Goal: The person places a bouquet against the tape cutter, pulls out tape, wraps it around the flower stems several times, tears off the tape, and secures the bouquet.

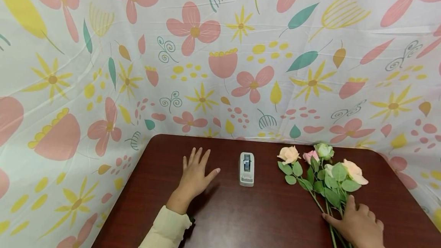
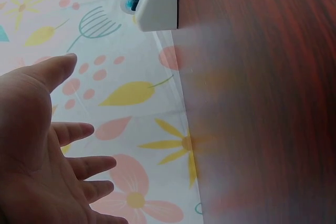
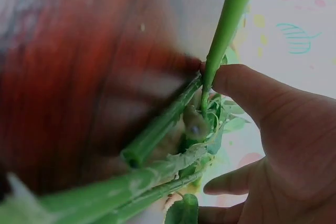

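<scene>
At the right of the table lies a loose bunch of roses (image 1: pixel 332 186), peach, pink and pale green, on long leafy stems. My right hand (image 1: pixel 361 223) is over those stems, with the thumb on one side and the fingers curled on the other. In the right wrist view the thumb (image 3: pixel 236 80) touches one green stem (image 3: pixel 228 30), and a fingertip shows behind the stems. My left hand (image 1: pixel 194 175) is held over the table's left part, its fingers spread and holding nothing. Nearest to it stands a white tape dispenser (image 1: pixel 246 169) with a roll of tape.
The dark red-brown table (image 1: pixel 275 209) has rounded far corners. A white cloth (image 1: pixel 220 98) printed with flowers and leaves hangs behind it and along the left side. In the left wrist view the tape dispenser (image 2: pixel 160 3) is at the top.
</scene>
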`<action>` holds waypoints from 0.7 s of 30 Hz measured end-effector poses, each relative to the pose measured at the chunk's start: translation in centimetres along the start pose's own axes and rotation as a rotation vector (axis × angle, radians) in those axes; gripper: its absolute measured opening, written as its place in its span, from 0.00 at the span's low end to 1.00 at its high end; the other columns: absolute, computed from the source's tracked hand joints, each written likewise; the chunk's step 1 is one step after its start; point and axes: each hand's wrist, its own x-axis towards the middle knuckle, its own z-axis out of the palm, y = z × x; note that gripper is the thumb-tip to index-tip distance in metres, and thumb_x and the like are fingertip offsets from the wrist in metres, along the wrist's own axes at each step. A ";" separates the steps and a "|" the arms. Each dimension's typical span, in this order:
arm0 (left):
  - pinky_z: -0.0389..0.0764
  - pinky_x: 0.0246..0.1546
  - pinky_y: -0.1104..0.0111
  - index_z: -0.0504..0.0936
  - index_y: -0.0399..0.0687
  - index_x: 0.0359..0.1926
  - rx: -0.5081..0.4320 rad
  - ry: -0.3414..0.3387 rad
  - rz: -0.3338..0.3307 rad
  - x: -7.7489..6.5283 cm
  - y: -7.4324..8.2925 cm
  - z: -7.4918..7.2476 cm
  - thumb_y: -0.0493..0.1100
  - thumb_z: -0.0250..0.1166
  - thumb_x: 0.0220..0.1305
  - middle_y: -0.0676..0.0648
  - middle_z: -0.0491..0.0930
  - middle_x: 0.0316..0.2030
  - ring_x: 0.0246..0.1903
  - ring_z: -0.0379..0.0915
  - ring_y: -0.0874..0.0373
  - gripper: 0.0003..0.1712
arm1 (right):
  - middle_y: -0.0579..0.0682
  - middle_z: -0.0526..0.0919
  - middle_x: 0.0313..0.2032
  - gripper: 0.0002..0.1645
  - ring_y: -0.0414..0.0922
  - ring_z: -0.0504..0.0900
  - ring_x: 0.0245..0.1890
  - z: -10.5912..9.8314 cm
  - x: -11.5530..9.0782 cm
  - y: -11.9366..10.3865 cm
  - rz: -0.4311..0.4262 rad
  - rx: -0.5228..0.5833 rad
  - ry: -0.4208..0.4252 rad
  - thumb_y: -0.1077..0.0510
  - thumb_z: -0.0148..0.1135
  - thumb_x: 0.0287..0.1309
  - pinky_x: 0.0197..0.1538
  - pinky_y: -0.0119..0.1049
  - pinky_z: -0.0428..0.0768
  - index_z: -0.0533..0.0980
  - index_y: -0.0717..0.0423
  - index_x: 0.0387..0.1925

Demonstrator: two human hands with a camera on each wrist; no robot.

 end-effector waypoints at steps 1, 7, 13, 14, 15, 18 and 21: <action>0.43 0.74 0.34 0.57 0.55 0.79 -0.002 0.000 0.001 0.0 0.0 0.0 0.74 0.53 0.69 0.39 0.55 0.78 0.80 0.39 0.41 0.47 | 0.89 0.62 0.53 0.87 0.82 0.67 0.51 -0.1 0.0 0.1 0.000 0.002 -0.014 0.08 0.52 0.40 0.49 0.72 0.68 0.51 0.83 0.69; 0.43 0.74 0.34 0.57 0.56 0.79 -0.004 -0.010 -0.004 -0.2 0.0 -0.1 0.73 0.53 0.69 0.40 0.54 0.78 0.80 0.39 0.40 0.47 | 0.87 0.66 0.49 0.86 0.81 0.70 0.48 -0.3 0.1 0.6 -0.028 0.005 -0.068 0.08 0.52 0.41 0.45 0.70 0.72 0.53 0.84 0.67; 0.41 0.75 0.35 0.55 0.57 0.80 -0.013 -0.024 -0.012 -0.2 0.0 -0.2 0.73 0.53 0.69 0.41 0.52 0.79 0.81 0.37 0.42 0.47 | 0.84 0.68 0.43 0.79 0.74 0.75 0.41 -0.5 0.4 0.9 -0.077 0.007 -0.064 0.11 0.55 0.45 0.42 0.64 0.76 0.60 0.87 0.56; 0.41 0.75 0.35 0.55 0.58 0.80 -0.015 -0.026 -0.013 -0.2 0.1 -0.2 0.73 0.53 0.69 0.41 0.52 0.79 0.81 0.36 0.43 0.47 | 0.83 0.68 0.41 0.77 0.72 0.76 0.39 -0.5 0.4 1.0 -0.089 0.010 -0.067 0.12 0.56 0.45 0.41 0.63 0.76 0.61 0.88 0.53; 0.41 0.75 0.35 0.55 0.58 0.80 -0.016 -0.027 -0.014 -0.2 0.1 -0.2 0.73 0.53 0.69 0.41 0.52 0.79 0.81 0.36 0.43 0.47 | 0.81 0.69 0.39 0.75 0.69 0.76 0.37 -0.5 0.5 1.1 -0.103 0.013 -0.070 0.13 0.56 0.46 0.40 0.61 0.77 0.62 0.88 0.50; 0.42 0.75 0.35 0.55 0.57 0.79 -0.020 -0.027 -0.014 -0.2 0.1 -0.1 0.72 0.54 0.69 0.41 0.52 0.79 0.81 0.36 0.43 0.46 | 0.78 0.70 0.37 0.72 0.64 0.78 0.34 -0.5 0.8 1.2 -0.132 0.016 -0.091 0.15 0.58 0.47 0.39 0.59 0.78 0.65 0.87 0.46; 0.42 0.75 0.35 0.55 0.57 0.80 -0.022 -0.028 -0.012 -0.2 0.1 -0.1 0.72 0.54 0.69 0.41 0.51 0.79 0.81 0.36 0.43 0.46 | 0.79 0.72 0.39 0.73 0.68 0.78 0.38 -0.6 1.2 1.4 -0.143 0.018 -0.124 0.15 0.58 0.47 0.40 0.59 0.78 0.65 0.88 0.48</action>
